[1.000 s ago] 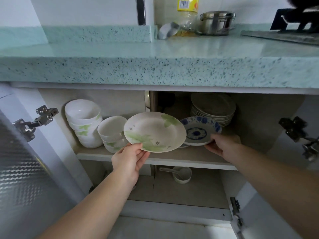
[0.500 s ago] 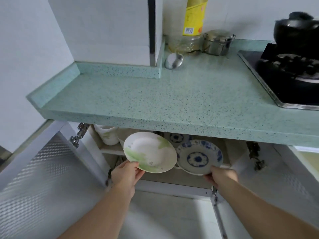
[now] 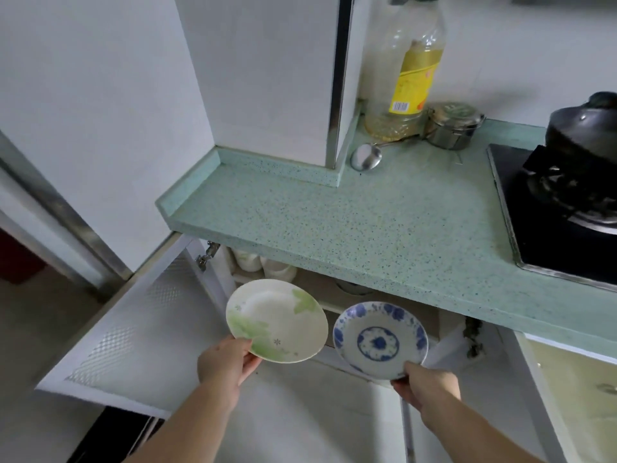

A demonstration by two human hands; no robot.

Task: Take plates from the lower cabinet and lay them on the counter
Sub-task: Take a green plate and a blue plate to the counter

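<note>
My left hand grips the near rim of a cream plate with green leaf print. My right hand grips the near rim of a white plate with blue flower pattern. Both plates are held side by side in the air, in front of the open lower cabinet and below the front edge of the speckled green counter. White bowls show at the cabinet's left, under the counter edge.
The left cabinet door stands wide open to my left. At the counter's back stand an oil bottle, a steel pot and a ladle. A black gas stove with a dark pot fills the right side.
Both hands have drawn the plates out of the cabinet and upward. My view has risen from the cabinet shelf to above the counter top.
</note>
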